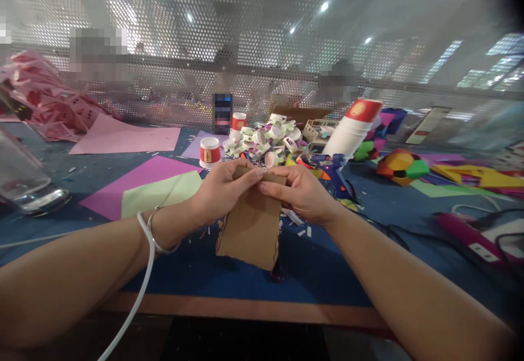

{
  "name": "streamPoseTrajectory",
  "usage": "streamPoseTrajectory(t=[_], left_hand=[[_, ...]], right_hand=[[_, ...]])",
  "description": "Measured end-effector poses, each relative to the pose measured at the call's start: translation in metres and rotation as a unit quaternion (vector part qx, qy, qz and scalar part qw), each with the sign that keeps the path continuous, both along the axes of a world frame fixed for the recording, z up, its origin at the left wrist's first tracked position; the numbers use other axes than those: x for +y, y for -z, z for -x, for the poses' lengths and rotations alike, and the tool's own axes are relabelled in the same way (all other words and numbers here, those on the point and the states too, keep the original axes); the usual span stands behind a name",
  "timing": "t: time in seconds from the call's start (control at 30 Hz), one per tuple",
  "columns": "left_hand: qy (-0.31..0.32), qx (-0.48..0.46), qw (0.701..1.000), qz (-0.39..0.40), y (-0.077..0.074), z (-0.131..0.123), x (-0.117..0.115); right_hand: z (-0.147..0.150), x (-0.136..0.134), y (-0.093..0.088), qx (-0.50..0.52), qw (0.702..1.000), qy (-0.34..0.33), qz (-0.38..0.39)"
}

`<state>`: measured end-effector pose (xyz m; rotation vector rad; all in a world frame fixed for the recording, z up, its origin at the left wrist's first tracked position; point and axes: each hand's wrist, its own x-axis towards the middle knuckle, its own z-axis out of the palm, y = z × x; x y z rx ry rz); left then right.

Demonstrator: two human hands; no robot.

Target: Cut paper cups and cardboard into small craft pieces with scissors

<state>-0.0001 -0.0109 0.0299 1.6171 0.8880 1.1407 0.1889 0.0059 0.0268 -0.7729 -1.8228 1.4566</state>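
Head view: the bare left hand (223,192) and bare right hand (303,193) clamp fingers on the far edge of a brown, ragged-sided cardboard rectangle (250,231) above the blue-covered table (327,276), presumably steadying it.

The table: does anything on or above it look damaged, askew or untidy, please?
Yes. The cardboard has ragged edges, as if torn. Scraps lie scattered on the table. The cup stack looks tilted to the right, though the lens may exaggerate this.
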Motion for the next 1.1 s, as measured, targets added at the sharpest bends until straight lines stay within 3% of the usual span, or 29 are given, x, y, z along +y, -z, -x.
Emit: streamPoseTrajectory(t=[0.1,0.2,0.4,0.5,0.67,0.8,0.93,1.1], left_hand=[[-0.015,0.029,0.998,-0.055,-0.001,0.001,-0.002],[-0.015,0.026,0.998,-0.060,-0.001,-0.001,-0.005],[0.022,-0.079,0.993,0.085,0.001,-0.007,-0.008],[0.019,-0.081,0.988,0.129,0.002,-0.006,-0.004],[-0.052,0.030,0.998,-0.010,0.002,0.002,0.003],[-0.066,0.025,0.997,-0.025,0.003,0.003,0.002],[-0.067,-0.051,0.996,0.027,0.001,-0.002,-0.005],[0.042,-0.149,0.974,0.165,0.000,-0.004,-0.007]], right_hand=[[0.000,-0.002,-0.002,0.012,1.000,-0.004,0.006],[0.000,-0.006,-0.006,0.003,1.000,-0.005,-0.021],[0.001,-0.014,-0.014,-0.025,0.994,0.027,-0.101],[0.003,-0.012,-0.010,-0.031,0.989,0.052,-0.133],[0.004,-0.003,-0.001,0.005,0.999,0.005,-0.038],[0.005,-0.002,0.000,0.052,0.997,-0.029,0.054],[0.004,-0.002,0.000,0.068,0.995,-0.026,0.069],[-0.001,0.003,0.000,0.083,0.996,0.022,0.025]])
